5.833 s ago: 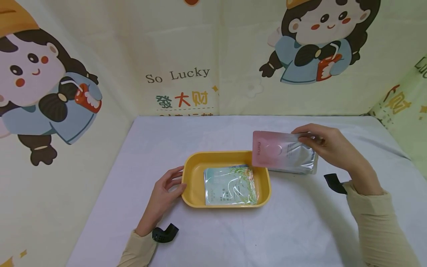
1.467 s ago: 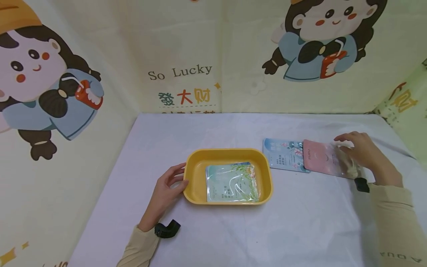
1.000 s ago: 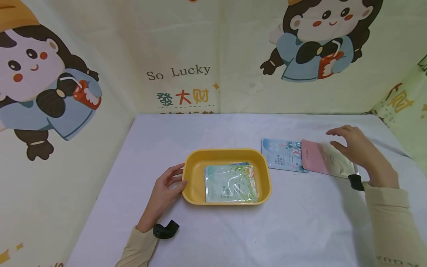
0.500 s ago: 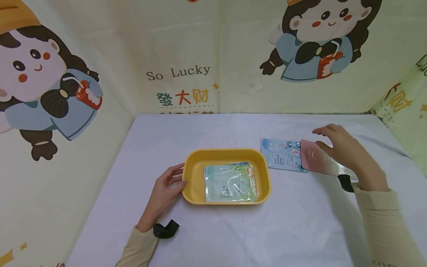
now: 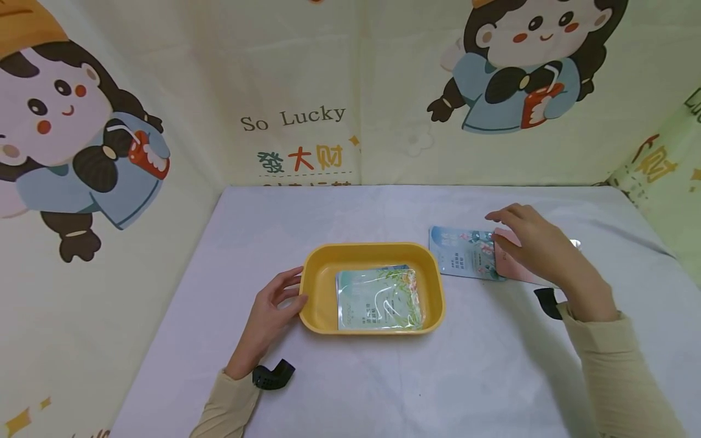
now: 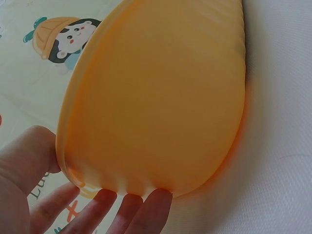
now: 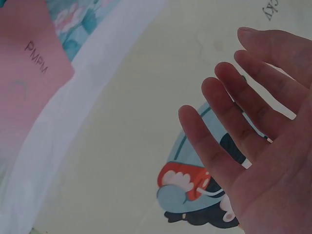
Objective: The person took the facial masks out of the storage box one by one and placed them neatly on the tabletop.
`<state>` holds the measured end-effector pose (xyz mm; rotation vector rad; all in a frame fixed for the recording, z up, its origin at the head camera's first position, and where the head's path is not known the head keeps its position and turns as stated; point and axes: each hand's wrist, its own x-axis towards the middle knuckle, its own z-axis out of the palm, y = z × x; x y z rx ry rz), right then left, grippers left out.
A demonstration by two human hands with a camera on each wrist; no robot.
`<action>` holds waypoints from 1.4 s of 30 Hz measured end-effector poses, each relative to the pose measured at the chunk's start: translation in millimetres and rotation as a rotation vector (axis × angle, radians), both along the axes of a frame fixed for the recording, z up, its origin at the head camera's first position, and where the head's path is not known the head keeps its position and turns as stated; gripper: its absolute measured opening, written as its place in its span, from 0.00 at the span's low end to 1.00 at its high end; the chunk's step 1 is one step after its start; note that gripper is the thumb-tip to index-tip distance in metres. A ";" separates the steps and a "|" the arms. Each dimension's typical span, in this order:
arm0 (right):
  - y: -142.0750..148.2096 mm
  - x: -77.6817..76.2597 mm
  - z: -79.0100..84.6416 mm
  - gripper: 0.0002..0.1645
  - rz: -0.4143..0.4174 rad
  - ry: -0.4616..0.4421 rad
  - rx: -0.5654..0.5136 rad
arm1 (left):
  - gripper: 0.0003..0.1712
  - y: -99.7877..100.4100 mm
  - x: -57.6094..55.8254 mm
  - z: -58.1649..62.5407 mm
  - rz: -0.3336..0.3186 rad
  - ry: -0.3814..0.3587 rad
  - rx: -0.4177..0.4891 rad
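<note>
My left hand (image 5: pixel 274 310) holds the left end of a yellow plastic tray (image 5: pixel 317 261), thumb at the rim and fingertips against the outer wall. Inside the tray lies a pale green sheet mask sachet (image 5: pixel 378 301) with a leaf and flower print, a blue edge showing beneath it. My right hand (image 5: pixel 539 246) hovers with fingers spread and slightly bent, holding nothing. Below it, a pink sheet mask sachet (image 5: pixel 509 264) marked PMPM (image 7: pixel 36 57) is partly hidden by the hand. It overlaps the right end of a light blue floral sachet (image 5: pixel 462 252).
A white cloth (image 5: pixel 350 389) covers the table. Pale printed fabric (image 5: pixel 301 73) with cartoon figures stands behind it and along both sides. The blue sachet lies close to the tray's right end.
The pink sachet, held beside the tray earlier, was laid down at the right, on the blue one. Since then my empty right hand has moved left over it. My left hand has stayed at the tray.
</note>
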<state>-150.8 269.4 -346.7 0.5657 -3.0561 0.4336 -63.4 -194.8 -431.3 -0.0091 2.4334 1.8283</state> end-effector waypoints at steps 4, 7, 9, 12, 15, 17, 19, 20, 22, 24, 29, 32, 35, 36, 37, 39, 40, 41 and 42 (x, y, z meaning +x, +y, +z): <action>-9.8 3.0 2.2 0.24 0.034 0.026 0.002 | 0.30 -0.2 -0.6 0.0 -0.001 -0.007 0.005; -18.0 4.8 3.3 0.25 0.056 0.045 -0.001 | 0.30 -0.4 -1.1 -0.1 -0.002 -0.011 0.006; -22.8 5.6 3.4 0.26 0.076 0.069 -0.004 | 0.30 -0.6 -1.1 0.0 -0.003 -0.006 0.009; -29.5 6.5 2.7 0.26 0.103 0.096 -0.004 | 0.29 -0.8 -0.6 0.1 -0.003 -0.005 0.013; -35.2 7.5 1.5 0.26 0.130 0.110 0.001 | 0.30 -0.4 -0.6 0.9 -0.007 -0.003 0.014; -39.3 8.1 0.7 0.27 0.146 0.114 0.006 | 0.30 -0.1 -0.6 1.5 -0.007 -0.006 0.013; -43.7 8.4 0.0 0.27 0.158 0.116 0.010 | 0.30 -0.1 -0.8 1.9 -0.005 -0.009 0.013; -46.1 8.4 -0.3 0.27 0.164 0.121 0.012 | 0.30 -0.1 -0.8 2.0 -0.004 -0.012 0.011; -50.7 8.2 -1.1 0.27 0.184 0.131 0.008 | 0.30 -0.1 -0.8 2.1 -0.002 -0.019 0.009; -55.5 7.7 -2.3 0.27 0.211 0.147 -0.002 | 0.30 -0.1 -0.7 2.2 0.001 -0.024 0.009; -67.5 7.3 -7.2 0.26 0.304 0.180 -0.039 | 0.30 0.3 0.1 2.2 0.006 -0.032 0.007; -74.7 8.6 -8.9 0.25 0.332 0.170 -0.047 | 0.30 0.7 0.4 2.5 0.006 -0.031 0.010; -81.0 10.5 -9.9 0.24 0.333 0.143 -0.046 | 0.30 1.0 0.6 2.5 0.005 -0.026 0.010; -82.9 10.8 -10.5 0.24 0.334 0.136 -0.045 | 0.30 1.1 0.7 2.3 0.005 -0.025 0.010; -84.7 10.9 -11.3 0.24 0.334 0.130 -0.046 | 0.30 1.1 0.8 2.1 0.005 -0.024 0.009; -88.1 11.8 -12.2 0.23 0.340 0.123 -0.051 | 0.30 1.0 0.8 1.5 0.004 -0.023 0.009; -89.6 12.2 -12.8 0.23 0.345 0.118 -0.057 | 0.30 1.1 0.9 1.3 0.004 -0.022 0.007; -91.2 12.6 -13.5 0.23 0.351 0.116 -0.061 | 0.30 1.2 0.9 1.1 0.004 -0.021 0.007; -92.7 12.9 -14.3 0.24 0.358 0.111 -0.065 | 0.30 1.3 1.0 0.9 0.005 -0.021 0.006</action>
